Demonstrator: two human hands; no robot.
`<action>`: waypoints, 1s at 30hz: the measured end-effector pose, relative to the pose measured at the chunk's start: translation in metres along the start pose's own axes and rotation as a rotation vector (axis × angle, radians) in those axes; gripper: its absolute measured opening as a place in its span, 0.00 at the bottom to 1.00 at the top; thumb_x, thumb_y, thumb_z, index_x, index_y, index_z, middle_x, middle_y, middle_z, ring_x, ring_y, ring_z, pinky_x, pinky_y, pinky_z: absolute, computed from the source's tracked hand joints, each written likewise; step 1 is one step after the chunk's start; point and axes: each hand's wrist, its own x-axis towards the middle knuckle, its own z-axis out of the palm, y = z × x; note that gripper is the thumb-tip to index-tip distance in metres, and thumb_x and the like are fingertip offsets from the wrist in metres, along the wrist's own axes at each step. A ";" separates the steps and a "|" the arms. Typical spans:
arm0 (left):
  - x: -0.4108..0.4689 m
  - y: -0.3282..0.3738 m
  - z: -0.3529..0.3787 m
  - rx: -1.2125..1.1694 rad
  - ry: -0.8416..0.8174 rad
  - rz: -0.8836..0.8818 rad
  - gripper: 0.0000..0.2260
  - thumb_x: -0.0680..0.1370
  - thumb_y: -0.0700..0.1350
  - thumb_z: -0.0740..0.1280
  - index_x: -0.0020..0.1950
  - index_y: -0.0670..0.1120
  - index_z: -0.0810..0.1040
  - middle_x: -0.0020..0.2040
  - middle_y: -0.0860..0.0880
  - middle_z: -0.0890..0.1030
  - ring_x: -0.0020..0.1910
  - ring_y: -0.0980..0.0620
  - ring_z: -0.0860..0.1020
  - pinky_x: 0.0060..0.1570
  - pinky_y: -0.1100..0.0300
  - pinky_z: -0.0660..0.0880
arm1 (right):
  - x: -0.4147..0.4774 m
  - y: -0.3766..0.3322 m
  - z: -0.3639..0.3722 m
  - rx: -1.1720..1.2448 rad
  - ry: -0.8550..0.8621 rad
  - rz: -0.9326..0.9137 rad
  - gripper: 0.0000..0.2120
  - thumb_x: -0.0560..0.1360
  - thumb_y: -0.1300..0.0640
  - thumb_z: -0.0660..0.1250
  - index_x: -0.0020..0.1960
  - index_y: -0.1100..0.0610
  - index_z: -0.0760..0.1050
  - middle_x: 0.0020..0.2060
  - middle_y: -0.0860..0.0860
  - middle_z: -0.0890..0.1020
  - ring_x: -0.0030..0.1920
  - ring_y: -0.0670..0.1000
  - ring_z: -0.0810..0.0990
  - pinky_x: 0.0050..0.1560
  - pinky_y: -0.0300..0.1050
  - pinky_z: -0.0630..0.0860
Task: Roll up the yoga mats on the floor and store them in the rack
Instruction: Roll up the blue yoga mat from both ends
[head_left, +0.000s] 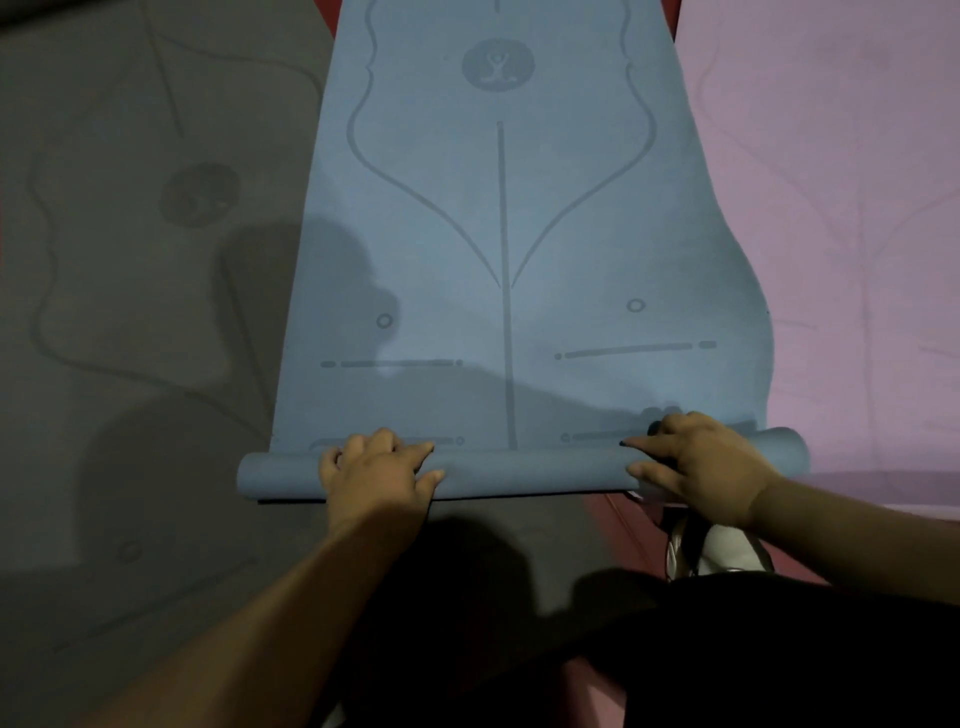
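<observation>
A blue yoga mat (498, 234) with printed alignment lines lies stretched away from me on the floor. Its near end is curled into a thin roll (524, 470) running left to right. My left hand (376, 470) presses on the left part of that roll, fingers bent over its top. My right hand (698, 467) grips the right part of the roll, thumb on the near side. The rack is not in view.
A dark grey mat (130, 260) lies flat on the left, partly under the blue one. A pink mat (857, 208) lies flat on the right. Red floor (618, 519) shows near my knees, with a white shoe (722, 553) just behind the roll.
</observation>
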 end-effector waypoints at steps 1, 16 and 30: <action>-0.001 0.005 0.000 -0.010 0.028 -0.028 0.21 0.81 0.64 0.60 0.74 0.63 0.71 0.57 0.54 0.75 0.61 0.49 0.70 0.73 0.42 0.57 | 0.004 0.000 -0.004 0.017 -0.046 0.003 0.34 0.73 0.25 0.48 0.67 0.39 0.79 0.48 0.44 0.75 0.55 0.51 0.76 0.61 0.47 0.72; -0.009 0.002 -0.008 0.006 -0.039 0.062 0.18 0.82 0.64 0.56 0.69 0.64 0.75 0.56 0.54 0.68 0.62 0.48 0.67 0.75 0.34 0.48 | -0.011 -0.039 0.000 -0.125 0.254 -0.003 0.10 0.74 0.48 0.76 0.55 0.42 0.84 0.45 0.49 0.81 0.45 0.59 0.79 0.41 0.51 0.78; -0.012 -0.019 0.008 0.037 -0.123 0.105 0.30 0.77 0.73 0.55 0.78 0.70 0.56 0.75 0.49 0.63 0.76 0.45 0.56 0.75 0.32 0.40 | -0.010 -0.030 0.012 -0.118 0.220 0.035 0.22 0.72 0.36 0.71 0.63 0.43 0.82 0.52 0.49 0.80 0.51 0.58 0.77 0.49 0.54 0.78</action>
